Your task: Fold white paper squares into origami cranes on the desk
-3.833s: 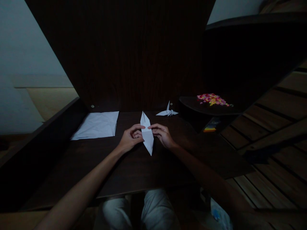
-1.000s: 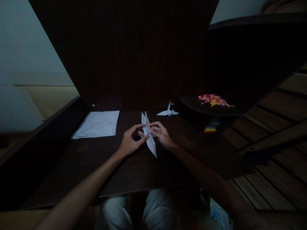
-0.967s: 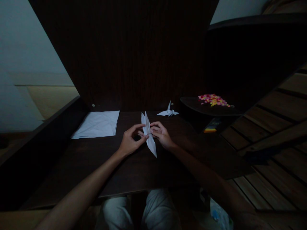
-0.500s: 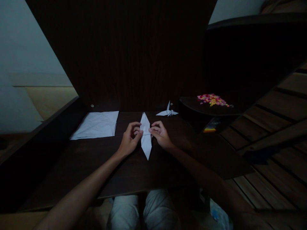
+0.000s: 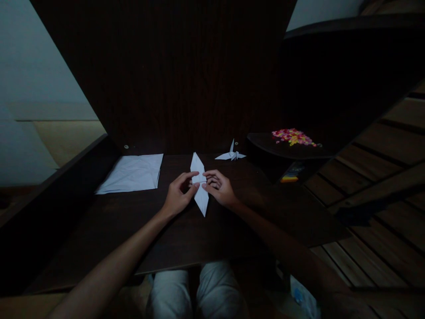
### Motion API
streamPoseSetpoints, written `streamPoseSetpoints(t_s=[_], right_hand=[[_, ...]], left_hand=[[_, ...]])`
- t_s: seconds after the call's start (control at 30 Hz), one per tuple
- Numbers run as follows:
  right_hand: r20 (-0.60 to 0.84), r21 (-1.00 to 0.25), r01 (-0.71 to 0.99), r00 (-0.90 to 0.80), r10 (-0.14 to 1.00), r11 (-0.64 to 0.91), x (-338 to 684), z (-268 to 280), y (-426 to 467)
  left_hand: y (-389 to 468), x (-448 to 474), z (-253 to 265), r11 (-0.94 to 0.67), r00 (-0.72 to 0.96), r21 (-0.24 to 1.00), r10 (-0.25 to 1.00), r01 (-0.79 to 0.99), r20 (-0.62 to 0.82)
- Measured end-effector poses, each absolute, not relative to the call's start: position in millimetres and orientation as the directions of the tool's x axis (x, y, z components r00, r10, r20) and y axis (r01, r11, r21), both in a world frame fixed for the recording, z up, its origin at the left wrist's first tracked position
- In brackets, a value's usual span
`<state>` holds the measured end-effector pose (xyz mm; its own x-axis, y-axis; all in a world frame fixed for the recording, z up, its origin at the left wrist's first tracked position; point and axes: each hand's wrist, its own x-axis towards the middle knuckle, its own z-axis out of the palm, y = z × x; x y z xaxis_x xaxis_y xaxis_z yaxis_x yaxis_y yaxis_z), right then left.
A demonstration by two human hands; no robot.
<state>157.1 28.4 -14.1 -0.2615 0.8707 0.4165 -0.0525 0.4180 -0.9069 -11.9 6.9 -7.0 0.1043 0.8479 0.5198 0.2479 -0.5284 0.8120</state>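
Observation:
A folded white paper (image 5: 201, 201), long and pointed at both ends, lies between my hands above the dark desk. My left hand (image 5: 181, 191) grips its left edge near the middle, thumb and index finger on the paper. From the other side my right hand (image 5: 219, 188) pinches the right edge at the same height, its other fingers curled. A crease crosses the paper's middle between my fingertips. Beyond my right hand, a finished white paper crane (image 5: 231, 155) rests against the back of the desk.
A stack of white paper sheets (image 5: 133, 173) lies at the left. On a raised corner shelf (image 5: 260, 141) at the right is a pile of small pink, red and yellow pieces (image 5: 294, 137). Below it sits something yellow and orange (image 5: 289, 179). A dark side board (image 5: 59, 195) bounds the left.
My fingers have shifted on the folded paper, with both index fingers now on its upper half. The paper's upper tip has tilted slightly left.

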Motion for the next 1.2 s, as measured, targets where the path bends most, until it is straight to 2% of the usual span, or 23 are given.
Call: streamPoseSetpoints(t_s=[0.17, 0.4, 0.53, 0.7, 0.87, 1.07, 1.2], right_hand=[[0.519, -0.841, 0.011, -0.261, 0.814, 0.540, 158, -16, 26], [0.574, -0.801, 0.066, -0.201, 0.794, 0.595, 156, -15, 28], [0.651, -0.720, 0.172, -0.168, 0.740, 0.672, 157, -12, 27], [0.769, -0.575, 0.263, -0.150, 0.622, 0.775, 157, -7, 24], [0.794, -0.505, 0.315, -0.195, 0.575, 0.804, 157, -6, 20], [0.728, -0.578, 0.300, -0.230, 0.646, 0.759, 158, -10, 20], [0.745, -0.562, 0.311, -0.210, 0.633, 0.766, 156, -9, 18]], left_hand=[[9, -14, -10, -0.558, 0.133, 0.801, 0.830, 0.215, 0.542], [10, -16, -7, -0.611, 0.136, 0.738, 0.789, 0.287, 0.600], [9, -16, -6, -0.660, 0.157, 0.653, 0.738, 0.372, 0.656], [9, -18, -9, -0.723, 0.224, 0.477, 0.639, 0.499, 0.736], [10, -21, -12, -0.729, 0.301, 0.390, 0.619, 0.562, 0.725], [10, -20, -11, -0.680, 0.293, 0.401, 0.668, 0.614, 0.684], [9, -18, -8, -0.597, 0.254, 0.558, 0.780, 0.576, 0.572]])
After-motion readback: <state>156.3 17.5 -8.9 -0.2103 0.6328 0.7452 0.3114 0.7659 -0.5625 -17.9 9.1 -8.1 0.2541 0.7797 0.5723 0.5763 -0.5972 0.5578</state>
